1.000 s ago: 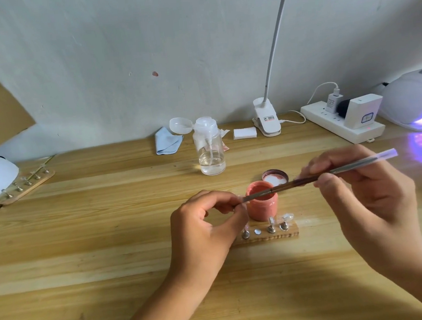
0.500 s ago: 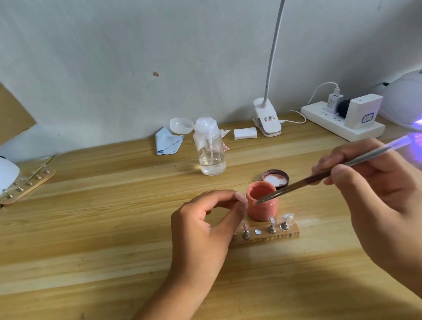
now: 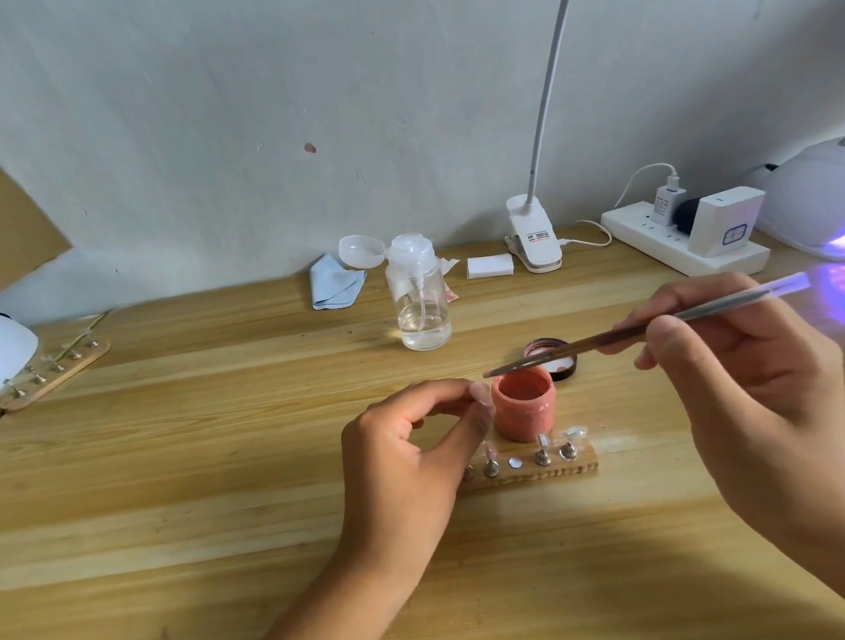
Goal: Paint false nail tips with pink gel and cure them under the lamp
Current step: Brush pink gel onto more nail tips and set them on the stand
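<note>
The left hand (image 3: 413,455) pinches one false nail tip (image 3: 480,394) between thumb and forefinger, just left of the one open pink gel jar (image 3: 524,408). The right hand (image 3: 747,391) grips one brush (image 3: 618,334), bristles above the jar's rim beside that pinch. Under the pinch lies a wooden holder (image 3: 528,475) with four stands (image 3: 542,457). The wooden table (image 3: 167,473) stretches wide leftward; one lit curing lamp (image 3: 832,198) glows beyond the right grip.

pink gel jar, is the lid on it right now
No, the pink gel jar stands open, and its lid lies on the table just behind it.
</note>
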Available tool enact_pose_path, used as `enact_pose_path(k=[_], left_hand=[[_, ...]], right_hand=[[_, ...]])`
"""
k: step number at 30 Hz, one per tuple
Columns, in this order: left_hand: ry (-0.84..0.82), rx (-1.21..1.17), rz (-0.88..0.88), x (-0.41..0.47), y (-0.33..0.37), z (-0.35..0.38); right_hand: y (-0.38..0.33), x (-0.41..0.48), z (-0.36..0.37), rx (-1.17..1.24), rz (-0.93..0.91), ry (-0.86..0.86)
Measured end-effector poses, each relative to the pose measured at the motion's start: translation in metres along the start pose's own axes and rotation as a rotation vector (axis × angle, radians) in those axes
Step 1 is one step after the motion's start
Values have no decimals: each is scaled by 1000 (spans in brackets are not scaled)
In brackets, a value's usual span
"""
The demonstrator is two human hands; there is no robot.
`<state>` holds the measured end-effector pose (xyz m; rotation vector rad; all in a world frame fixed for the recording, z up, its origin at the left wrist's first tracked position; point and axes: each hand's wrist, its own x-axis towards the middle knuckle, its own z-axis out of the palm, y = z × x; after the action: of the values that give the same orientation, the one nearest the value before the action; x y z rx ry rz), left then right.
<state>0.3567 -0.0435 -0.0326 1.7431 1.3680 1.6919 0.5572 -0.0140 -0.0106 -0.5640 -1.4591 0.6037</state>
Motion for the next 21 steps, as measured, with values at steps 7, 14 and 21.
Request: enact_pose_path(k=[7, 14, 21], left_hand=[[15, -28, -14, 0, -1, 1], [-85, 43, -14, 0, -3, 5], [-184, 167, -70, -5, -9, 14]], right_hand=[[0, 1, -3, 14, 6, -20], [3, 9, -4, 78, 27, 93], [5, 14, -6, 62, 46, 165]])
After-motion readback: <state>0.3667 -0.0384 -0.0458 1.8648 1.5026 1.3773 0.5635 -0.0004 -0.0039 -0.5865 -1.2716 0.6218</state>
